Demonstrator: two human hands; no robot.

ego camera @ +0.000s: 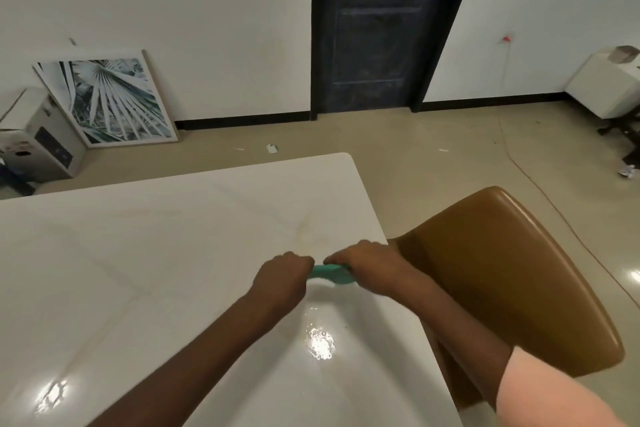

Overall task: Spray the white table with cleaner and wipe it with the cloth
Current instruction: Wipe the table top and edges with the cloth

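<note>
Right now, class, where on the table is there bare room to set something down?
Bare: the table's far and left stretch, up to its far edge. Crowded: the right edge beside the chair, where left hand and right hand grip the cloth.

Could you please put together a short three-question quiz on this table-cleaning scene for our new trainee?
1. True or false: both hands hold the teal cloth.
2. Which thing stands at the white table's right edge? A) brown chair B) cardboard box C) framed picture
3. Fill in: the framed palm-leaf picture leans against the ____.

Key:
1. True: the left hand and right hand each have a grip on one end of it.
2. A, the brown chair.
3. Wall.
</note>
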